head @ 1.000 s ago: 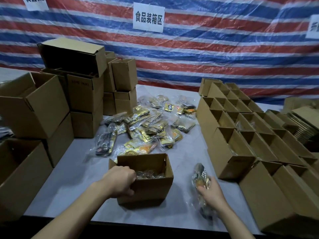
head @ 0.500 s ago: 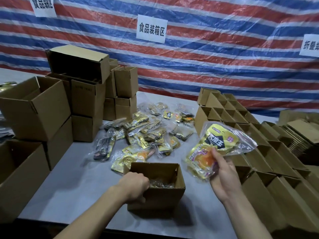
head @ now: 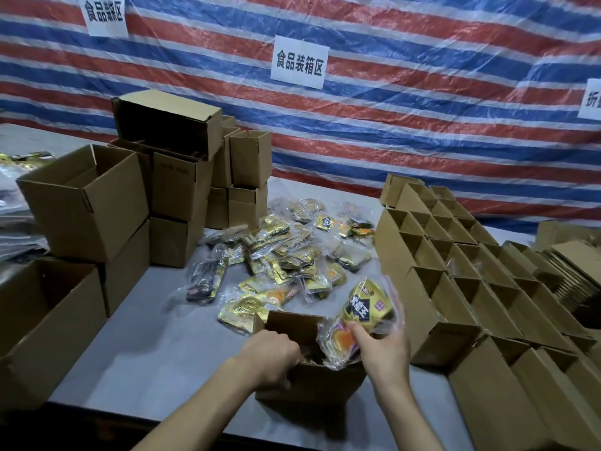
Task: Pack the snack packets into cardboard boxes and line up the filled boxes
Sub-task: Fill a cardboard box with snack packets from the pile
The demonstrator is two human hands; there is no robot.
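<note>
Packet [head: 359, 315] now lower, over box [head: 292, 323] rim, right hand [head: 385, 348] gripping.

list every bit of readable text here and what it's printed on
"食品装箱区": white paper sign at the middle of the striped tarp.
Left white sign: similar characters, blurred, cut off at the top.
Right sign: begins "折", the rest out of frame.
Snack packet in the right hand: big characters, too blurred to read.

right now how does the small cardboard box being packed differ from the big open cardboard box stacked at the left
The small cardboard box sits upright on the table, opening upward, gripped by the left hand. The big open cardboard box is larger, tilted on another box, untouched, and looks empty. Both are plain brown with open tops.
</note>
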